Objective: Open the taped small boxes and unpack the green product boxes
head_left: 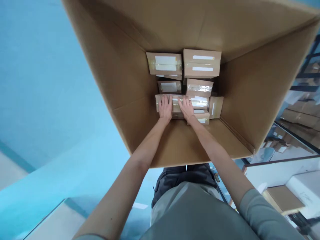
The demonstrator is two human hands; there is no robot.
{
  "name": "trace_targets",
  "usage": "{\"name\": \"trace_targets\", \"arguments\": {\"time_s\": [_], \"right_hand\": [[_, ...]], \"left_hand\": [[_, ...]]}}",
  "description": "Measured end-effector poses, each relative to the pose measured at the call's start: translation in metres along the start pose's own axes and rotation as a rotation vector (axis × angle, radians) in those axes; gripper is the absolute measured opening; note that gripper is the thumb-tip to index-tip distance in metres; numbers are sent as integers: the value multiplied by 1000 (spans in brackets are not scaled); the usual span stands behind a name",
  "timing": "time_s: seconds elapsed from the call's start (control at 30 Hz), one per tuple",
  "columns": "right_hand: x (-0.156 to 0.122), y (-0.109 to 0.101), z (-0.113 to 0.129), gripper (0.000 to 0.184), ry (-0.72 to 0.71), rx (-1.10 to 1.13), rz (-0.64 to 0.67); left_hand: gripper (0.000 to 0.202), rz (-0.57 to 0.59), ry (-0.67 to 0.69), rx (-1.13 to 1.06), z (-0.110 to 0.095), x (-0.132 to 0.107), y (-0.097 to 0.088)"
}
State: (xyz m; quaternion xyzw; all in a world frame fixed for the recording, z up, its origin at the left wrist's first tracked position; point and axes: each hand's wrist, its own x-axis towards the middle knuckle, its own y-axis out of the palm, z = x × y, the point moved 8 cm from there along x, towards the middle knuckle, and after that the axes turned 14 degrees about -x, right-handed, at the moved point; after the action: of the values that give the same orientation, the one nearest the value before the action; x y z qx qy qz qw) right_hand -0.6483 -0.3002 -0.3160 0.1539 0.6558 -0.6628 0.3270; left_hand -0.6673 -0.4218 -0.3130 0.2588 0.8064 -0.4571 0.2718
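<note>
Both my arms reach down into a big open cardboard carton (pixel 120 73). At its bottom lie several small brown parcels with white labels and clear tape. My left hand (pixel 165 106) rests on the left end of a long flat parcel (pixel 177 100), fingers wrapped over its top. My right hand (pixel 186 107) lies on the same parcel's middle, fingers stretched along it. Behind it sit a small labelled parcel (pixel 169 86), a taped parcel (pixel 199 87) and two larger parcels (pixel 202 62) at the far wall. One more parcel (pixel 215 106) stands on edge at the right.
The carton's tall walls close in on all sides. A blue wall (pixel 42 83) and blue floor lie to the left. Shelving with more cardboard boxes (pixel 303 113) stands to the right. A flat brown box (pixel 283 198) lies on a white surface at lower right.
</note>
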Motion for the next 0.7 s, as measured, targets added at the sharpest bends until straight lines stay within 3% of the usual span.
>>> {"name": "trace_targets", "arguments": {"time_s": [0.1, 0.2, 0.3, 0.43, 0.57, 0.63, 0.7], "right_hand": [[-50, -24, -5, 74, 24, -3, -19], [-101, -56, -18, 90, 63, 47, -62], [-162, -91, -38, 104, 142, 138, -143], [-264, -128, -57, 105, 295, 251, -295], [-380, -140, -65, 98, 526, 291, -442], [-440, -134, -68, 94, 657, 311, -518], [-499, -120, -73, 95, 786, 343, -604]], "left_hand": [[88, 0, 23, 11, -26, -42, -10], [98, -30, 131, -59, -62, -79, -30], [109, -36, 314, -101, -110, -118, -55], [116, -7, 561, -27, -183, -178, -84], [117, 73, 821, -7, -257, -254, -95], [114, 117, 933, 10, -289, -296, -87], [110, 145, 1018, 12, -314, -335, -68]]}}
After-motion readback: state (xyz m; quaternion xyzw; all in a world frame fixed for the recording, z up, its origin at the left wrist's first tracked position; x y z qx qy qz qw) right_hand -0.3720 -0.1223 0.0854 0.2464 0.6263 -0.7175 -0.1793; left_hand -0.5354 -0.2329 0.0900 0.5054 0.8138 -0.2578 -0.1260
